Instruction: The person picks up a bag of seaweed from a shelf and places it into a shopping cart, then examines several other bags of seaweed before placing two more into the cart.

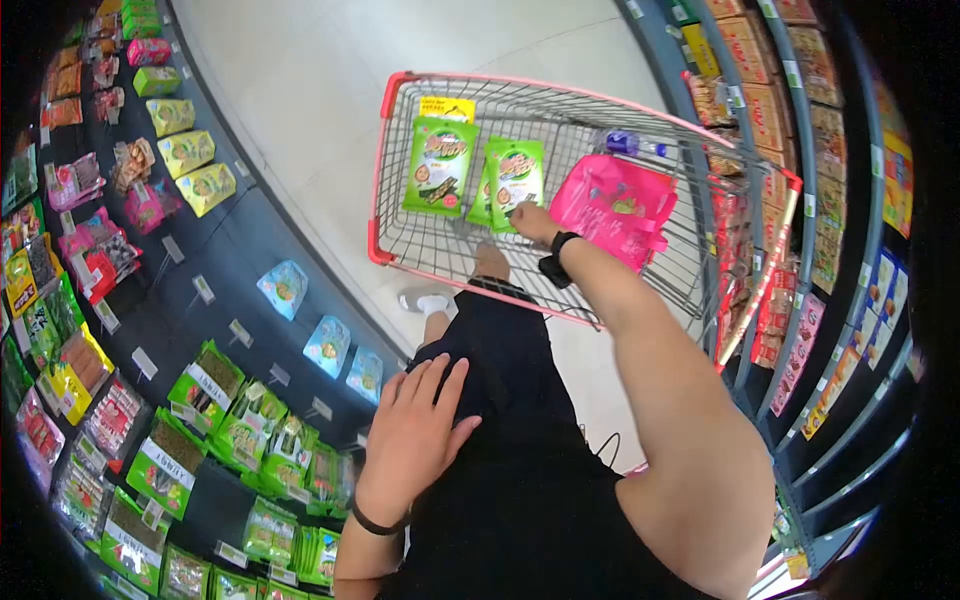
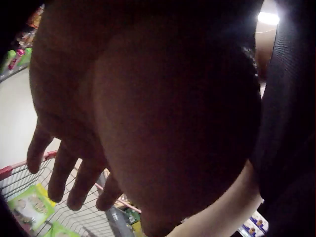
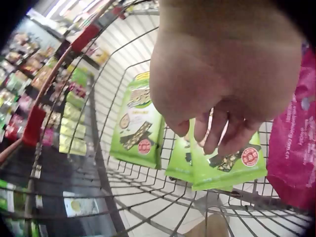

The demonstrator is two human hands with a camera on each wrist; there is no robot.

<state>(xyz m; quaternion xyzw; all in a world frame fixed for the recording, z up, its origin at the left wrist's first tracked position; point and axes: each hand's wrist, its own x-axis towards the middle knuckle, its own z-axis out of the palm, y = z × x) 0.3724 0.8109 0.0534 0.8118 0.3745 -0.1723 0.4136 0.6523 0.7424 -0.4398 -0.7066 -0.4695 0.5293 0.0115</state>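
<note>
My right hand (image 1: 537, 223) is inside a wire shopping cart (image 1: 400, 240), over the lower edge of a green-and-white snack packet (image 1: 517, 172). In the right wrist view its loosely bent fingers (image 3: 222, 128) overlap that packet, with the thumb apart. A second green packet (image 3: 178, 160) lies partly beneath it. To the left is another green packet (image 1: 440, 165), with a yellow one (image 1: 447, 106) showing behind. My left hand (image 1: 415, 430) has its fingers extended in front of the dark clothing and holds nothing; the left wrist view shows its palm side.
A pink bag (image 1: 615, 205) and a purple-labelled bottle (image 1: 633, 144) lie at the cart's right. Dark shelves with green bags (image 1: 205, 385) and blue packets (image 1: 327, 345) run along the left. More shelves of boxed and bagged goods (image 1: 770, 120) stand close on the right.
</note>
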